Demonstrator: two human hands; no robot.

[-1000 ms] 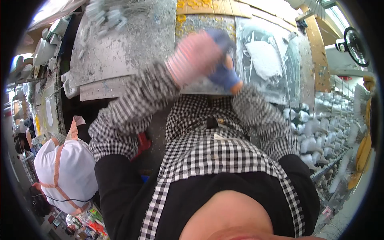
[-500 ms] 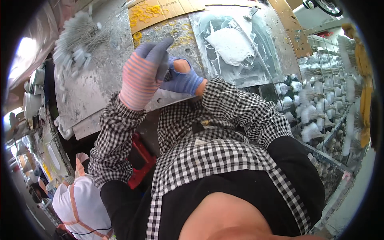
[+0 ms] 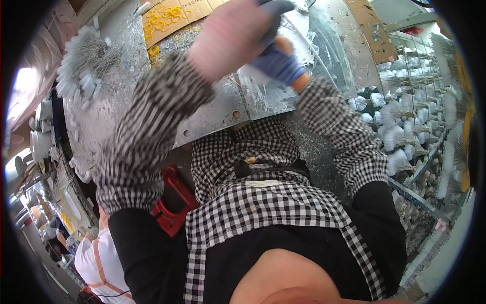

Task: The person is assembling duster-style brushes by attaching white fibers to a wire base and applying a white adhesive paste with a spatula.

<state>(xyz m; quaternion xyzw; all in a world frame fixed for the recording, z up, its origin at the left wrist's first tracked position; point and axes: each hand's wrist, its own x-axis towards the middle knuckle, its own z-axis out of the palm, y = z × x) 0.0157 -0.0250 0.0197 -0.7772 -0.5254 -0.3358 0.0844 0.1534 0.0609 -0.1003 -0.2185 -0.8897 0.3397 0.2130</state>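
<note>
My left hand [image 3: 235,40], in a pink-and-grey striped glove with grey fingers, is smeared by motion above the worktable. Its fingers are bent together, pointing right; anything between them is hidden. Right beside it, partly behind, is my right hand [image 3: 277,63] in a blue glove with a bare thumb. That hand is curled, and its fingers and whatever they hold cannot be made out. Both hands are over the left part of a smeared board [image 3: 331,38] bearing white paste [image 3: 305,53], much of which they cover.
Yellow rings [image 3: 164,17] lie on cardboard [image 3: 195,7] at the far left. A pile of white-tufted thin wire brushes [image 3: 83,61] is at the table's left. Racks of similar brushes [image 3: 397,134] stand right. A red frame [image 3: 174,202] and a person in white [image 3: 101,261] are at lower left.
Both hands have moved right and away from me, from the table's front middle to over the paste board. The view has shifted slightly. The hands stay close together.
</note>
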